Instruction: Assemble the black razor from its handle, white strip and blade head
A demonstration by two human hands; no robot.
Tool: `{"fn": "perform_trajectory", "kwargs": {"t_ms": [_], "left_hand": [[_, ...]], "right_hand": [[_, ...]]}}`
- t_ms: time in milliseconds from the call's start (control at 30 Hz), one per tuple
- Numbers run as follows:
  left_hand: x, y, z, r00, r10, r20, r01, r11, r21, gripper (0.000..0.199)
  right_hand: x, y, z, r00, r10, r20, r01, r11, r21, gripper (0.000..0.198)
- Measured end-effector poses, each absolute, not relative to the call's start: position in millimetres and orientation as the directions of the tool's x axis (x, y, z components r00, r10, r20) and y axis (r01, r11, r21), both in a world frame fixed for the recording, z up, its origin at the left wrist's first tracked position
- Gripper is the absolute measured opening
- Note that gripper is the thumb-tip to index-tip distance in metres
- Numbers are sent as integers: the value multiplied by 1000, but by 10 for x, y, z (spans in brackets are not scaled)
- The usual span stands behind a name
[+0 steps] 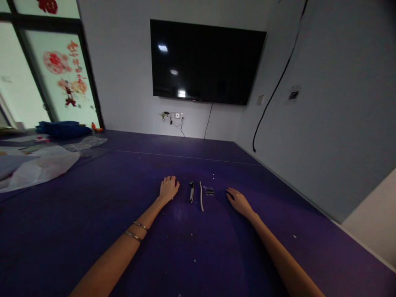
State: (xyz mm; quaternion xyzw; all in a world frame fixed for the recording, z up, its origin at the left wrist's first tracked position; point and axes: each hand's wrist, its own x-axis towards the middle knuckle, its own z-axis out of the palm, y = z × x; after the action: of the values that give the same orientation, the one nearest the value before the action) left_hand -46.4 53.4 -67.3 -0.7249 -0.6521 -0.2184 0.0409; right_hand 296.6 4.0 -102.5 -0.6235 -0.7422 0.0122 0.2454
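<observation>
My left hand (169, 188) lies palm down on the purple surface, its fingers loosely spread and holding nothing. Just right of it is a slim black and light-grey tool (192, 192), maybe a razor or a cutter; I cannot tell which. Beside that lies a thin, slightly bent whitish strip (201, 197), like a short piece of cable or tube. A small clear packet (209, 191) with dark contents sits to the strip's right. Farther right my right hand (239, 200) rests on the surface with its fingers stretched out, apart from the packet and gripping nothing.
Clear plastic sheeting (46, 167) and a dark blue cloth bundle (66, 129) lie at the far left, with a small orange bottle (93, 126). A television (207, 62) hangs on the wall ahead. A black cable (275, 88) dangles at the right wall.
</observation>
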Motion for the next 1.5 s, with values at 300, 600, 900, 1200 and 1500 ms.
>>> {"fn": "perform_trajectory", "kwargs": {"t_ms": [300,600,900,1200,1500], "left_hand": [[-563,666,-859,111,965,236,983,-141,115,49],[-548,644,-830,98,969,229,984,-128,123,48],[-562,665,-841,111,964,241,983,-141,115,49],[-575,678,-850,124,959,254,982,-156,110,49],[-568,690,-807,66,953,297,971,-129,199,44]], "right_hand": [[2950,30,-1012,-127,923,363,936,233,-263,41],[2940,23,-1000,-126,924,362,939,229,-257,40],[2937,12,-1004,-125,917,379,936,236,-261,40],[2926,14,-993,-132,920,370,944,230,-236,42],[2927,39,-1034,-121,906,406,949,225,-219,41]]}}
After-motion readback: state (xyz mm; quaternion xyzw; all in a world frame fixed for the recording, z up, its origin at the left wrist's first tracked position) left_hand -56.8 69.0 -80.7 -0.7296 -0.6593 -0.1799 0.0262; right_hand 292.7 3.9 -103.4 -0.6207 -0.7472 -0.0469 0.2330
